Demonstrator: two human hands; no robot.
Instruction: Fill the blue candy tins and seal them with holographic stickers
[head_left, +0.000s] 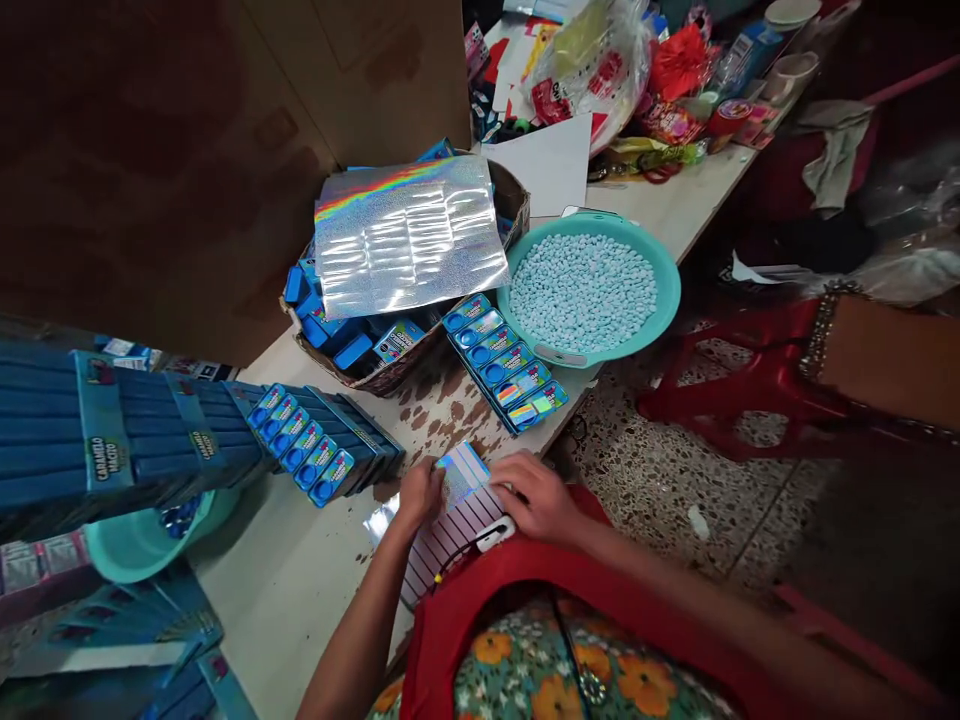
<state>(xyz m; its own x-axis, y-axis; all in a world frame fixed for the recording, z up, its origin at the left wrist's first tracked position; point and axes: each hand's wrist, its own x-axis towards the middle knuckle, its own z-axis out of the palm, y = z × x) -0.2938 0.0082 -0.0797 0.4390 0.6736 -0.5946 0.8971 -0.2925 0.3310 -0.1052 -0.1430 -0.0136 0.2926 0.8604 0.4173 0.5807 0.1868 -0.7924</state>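
Close to my body, over the table's front edge, is a shiny holographic sticker sheet (466,472) marked into narrow strips. My left hand (421,492) pinches its left side between thumb and fingers. At the right edge, my right hand (534,495) has its fingers curled closed on the sheet; its fingertips are partly hidden. Just beyond lies a row of small blue candy boxes (499,360), two of them with shiny strips across their fronts. Another row of blue candy boxes (300,440) rests to the left of my hands.
A turquoise basin (670,290) holds many pale blue candies. Beside it, a larger holographic sheet (412,240) lies over a basket (382,380) of blue boxes. Stacked blue packs (150,430) line the left. A red stool (735,390) stands at right; assorted packages cover the back.
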